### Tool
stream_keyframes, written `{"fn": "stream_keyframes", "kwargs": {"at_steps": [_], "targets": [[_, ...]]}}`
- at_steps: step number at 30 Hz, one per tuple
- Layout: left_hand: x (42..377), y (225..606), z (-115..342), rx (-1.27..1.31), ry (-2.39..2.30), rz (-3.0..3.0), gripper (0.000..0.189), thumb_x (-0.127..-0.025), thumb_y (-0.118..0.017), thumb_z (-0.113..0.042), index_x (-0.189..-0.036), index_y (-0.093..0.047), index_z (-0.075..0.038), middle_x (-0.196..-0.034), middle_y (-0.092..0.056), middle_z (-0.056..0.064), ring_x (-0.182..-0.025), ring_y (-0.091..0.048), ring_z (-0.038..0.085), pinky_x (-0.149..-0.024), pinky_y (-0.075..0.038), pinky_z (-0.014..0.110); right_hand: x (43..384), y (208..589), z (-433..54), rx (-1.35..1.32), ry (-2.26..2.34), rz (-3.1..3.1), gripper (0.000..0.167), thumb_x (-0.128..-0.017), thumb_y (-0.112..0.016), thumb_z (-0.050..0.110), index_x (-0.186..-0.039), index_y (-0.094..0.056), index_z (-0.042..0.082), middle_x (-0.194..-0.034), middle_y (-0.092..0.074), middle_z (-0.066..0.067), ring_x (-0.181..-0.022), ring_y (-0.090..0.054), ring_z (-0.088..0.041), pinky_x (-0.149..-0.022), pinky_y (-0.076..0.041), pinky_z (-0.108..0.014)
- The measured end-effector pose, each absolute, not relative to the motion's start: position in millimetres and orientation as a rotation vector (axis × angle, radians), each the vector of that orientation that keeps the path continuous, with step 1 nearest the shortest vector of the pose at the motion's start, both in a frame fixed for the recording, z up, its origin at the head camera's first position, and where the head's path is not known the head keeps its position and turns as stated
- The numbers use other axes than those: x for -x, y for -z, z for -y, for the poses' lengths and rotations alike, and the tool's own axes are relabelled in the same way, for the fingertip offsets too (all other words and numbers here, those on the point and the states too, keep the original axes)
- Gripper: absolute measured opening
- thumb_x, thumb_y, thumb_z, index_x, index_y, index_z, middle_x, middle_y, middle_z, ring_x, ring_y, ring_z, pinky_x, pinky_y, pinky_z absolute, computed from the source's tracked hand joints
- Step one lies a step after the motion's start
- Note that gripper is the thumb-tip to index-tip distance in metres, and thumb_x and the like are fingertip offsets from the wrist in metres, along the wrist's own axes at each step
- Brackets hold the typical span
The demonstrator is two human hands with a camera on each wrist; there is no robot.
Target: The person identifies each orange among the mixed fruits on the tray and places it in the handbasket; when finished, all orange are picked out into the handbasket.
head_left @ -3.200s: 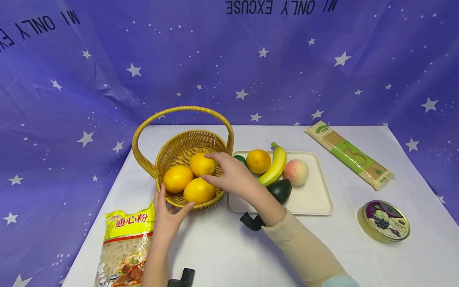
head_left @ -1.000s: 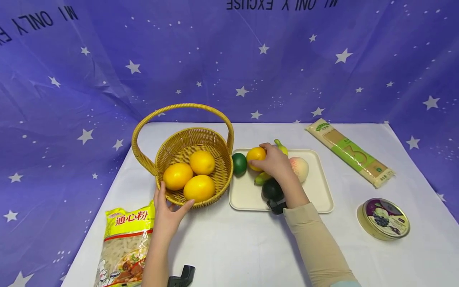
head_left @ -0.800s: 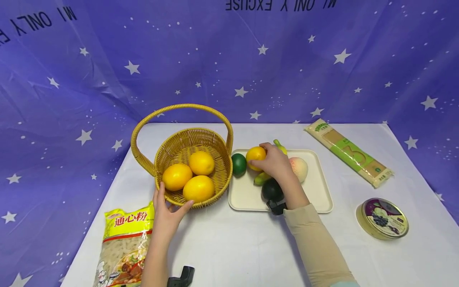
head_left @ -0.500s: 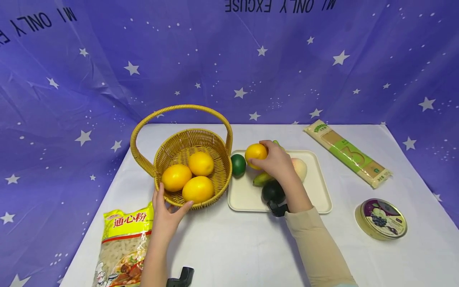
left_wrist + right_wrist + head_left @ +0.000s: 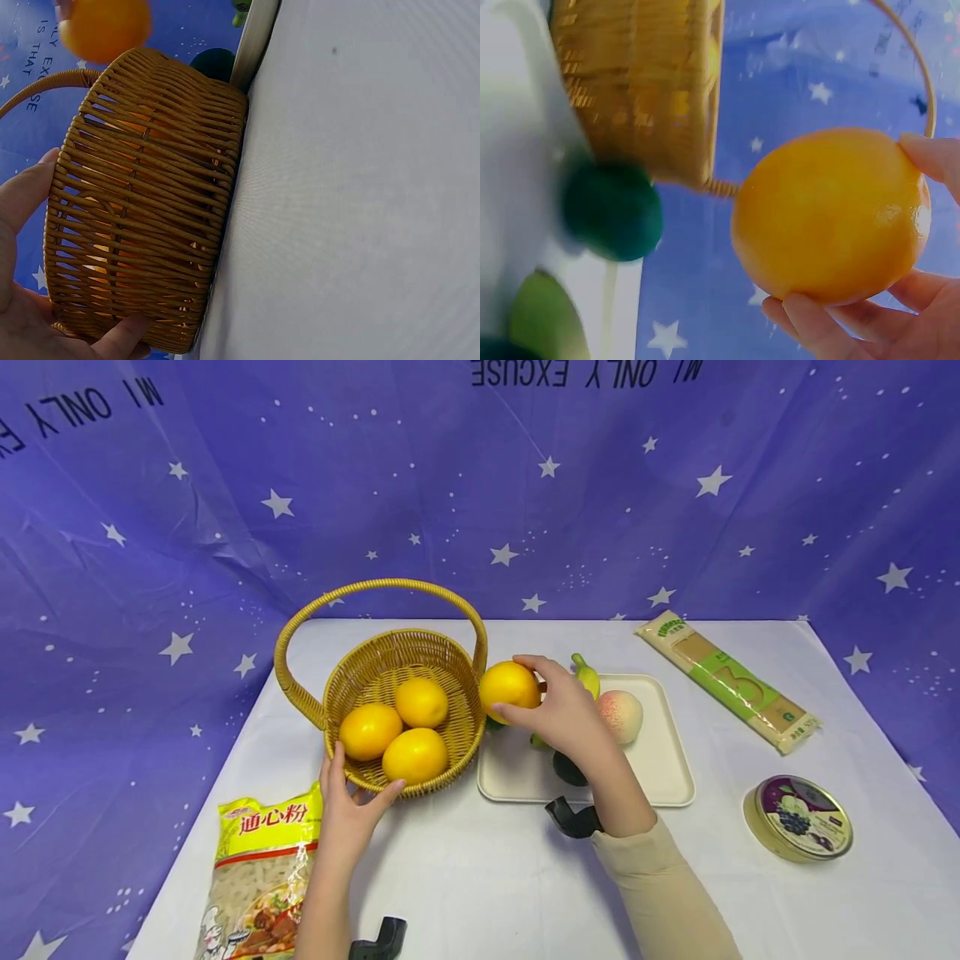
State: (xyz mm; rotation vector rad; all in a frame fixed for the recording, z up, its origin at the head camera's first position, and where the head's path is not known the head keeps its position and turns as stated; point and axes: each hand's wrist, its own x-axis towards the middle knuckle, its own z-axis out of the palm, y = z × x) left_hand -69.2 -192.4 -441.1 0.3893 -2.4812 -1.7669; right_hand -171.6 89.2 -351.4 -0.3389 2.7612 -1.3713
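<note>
In the head view my right hand (image 5: 566, 710) holds an oval orange-yellow fruit (image 5: 510, 690) above the left end of the tray, close to the basket's right rim. The right wrist view shows fingers and thumb around this smooth fruit (image 5: 829, 217). My left hand (image 5: 352, 818) holds the near left side of the wicker basket (image 5: 375, 652), with fingertips at its rim. Seen from the left wrist, fingers of that hand (image 5: 30, 322) touch the woven wall (image 5: 142, 210). Inside the basket lie three similar yellow fruits (image 5: 415, 756).
On the cream tray (image 5: 517, 785) are a banana (image 5: 585, 675), a peach (image 5: 621, 717), a dark green fruit (image 5: 570, 768) and a green fruit (image 5: 613, 211). A pasta bag (image 5: 262, 868) lies left, a noodle packet (image 5: 731, 681) and round tin (image 5: 798, 818) right. The basket handle (image 5: 382, 583) arches overhead.
My right hand gripped the orange-yellow fruit on the tray, lifted it and carried it left toward the basket. The left hand and basket have stayed in place.
</note>
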Motion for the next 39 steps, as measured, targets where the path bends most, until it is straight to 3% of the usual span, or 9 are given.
{"fn": "stream_keyframes", "kwargs": {"at_steps": [9, 15, 25, 39], "targets": [[69.6, 439.6, 194.0, -0.403, 1.758, 2.491, 0.111, -0.082, -0.078, -0.035, -0.156, 0.003, -0.018, -0.158, 0.017, 0.007, -0.143, -0.014, 0.035, -0.111, -0.032, 0.047, 158.8, 357.7, -55.2, 0.518, 1.382, -2.732, 0.071, -0.074, -0.079, 0.049, -0.136, -0.054, 0.024, -0.124, -0.057, 0.006, -0.097, -0.056, -0.018, -0.079, -0.052, -0.035], [81.8, 440.1, 194.2, -0.344, 1.762, 2.482, 0.112, -0.081, -0.079, -0.035, -0.156, 0.001, -0.018, -0.159, 0.015, 0.005, -0.144, -0.012, 0.031, -0.111, -0.032, 0.046, 164.0, 364.8, -43.8, 0.553, 1.346, -2.764, 0.072, -0.075, -0.079, 0.048, -0.136, -0.053, 0.02, -0.128, -0.056, 0.004, -0.108, -0.056, -0.017, -0.09, -0.05, -0.038], [105.4, 438.4, 183.9, -0.256, 1.789, 2.433, 0.111, -0.081, -0.079, -0.035, -0.157, 0.0, -0.018, -0.159, 0.014, 0.008, -0.144, -0.013, 0.031, -0.11, -0.033, 0.046, 181.8, 362.2, -37.7, 0.634, 1.144, -2.911, 0.071, -0.078, -0.077, 0.046, -0.137, -0.052, 0.015, -0.132, -0.053, -0.006, -0.111, -0.055, -0.024, -0.093, -0.049, -0.043], [72.2, 440.3, 192.0, -0.417, 1.79, 2.461, 0.111, -0.081, -0.079, -0.035, -0.156, 0.001, -0.02, -0.158, 0.016, 0.007, -0.143, -0.016, 0.033, -0.111, -0.033, 0.045, 172.3, 379.7, -15.5, 0.635, 1.027, -2.924, 0.071, -0.08, -0.076, 0.045, -0.137, -0.051, 0.01, -0.131, -0.055, -0.009, -0.111, -0.056, -0.024, -0.092, -0.05, -0.041]]}}
